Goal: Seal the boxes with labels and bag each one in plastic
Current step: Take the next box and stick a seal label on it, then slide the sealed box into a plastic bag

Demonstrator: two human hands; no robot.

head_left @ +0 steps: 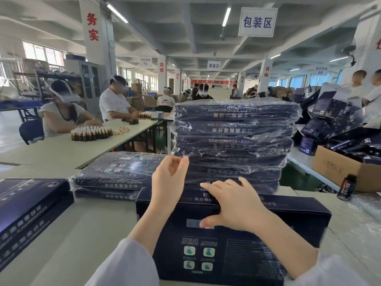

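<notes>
1. Packing-hall benches run off under strip lights. Everything below sits on the pale table (86, 219) I work at, and beyond my left hand other people sit at a second table with rows of small brown bottles (90, 133).
2. My right hand (233, 205) lies palm-down on the dark blue box (237, 250) directly in front of me. Its fingers are spread and straight, pressing the lid near its far edge, and it pinches nothing.
3. Its thumb reaches back toward me onto a pale rectangular patch (193, 223) on the lid, too blurred to read.
4. That box sits under the right palm and runs out to both sides of it. It is unwrapped, and its printed icons lie on the part nearer me than the wrist.
5. My left hand (169, 180) hangs raised just left of the right fingertips, fingers loose and slightly curved, holding nothing. I cannot tell whether its fingertips touch the plastic behind them.
6. Just past both hands rises a tall stack of bagged boxes (233, 141), each in crinkled clear film. Its base is close behind the far edge of the box I press.
7. Left of the left hand lies a low stack of bagged boxes (115, 172), two high.
8. Farther left, well apart from either hand, sit unwrapped boxes (28, 205).
9. Right of the right hand, a small dark bottle (347, 186) stands upright beside a cardboard carton (340, 170). Clear plastic (362, 221) lies on the table nearer me.
</notes>
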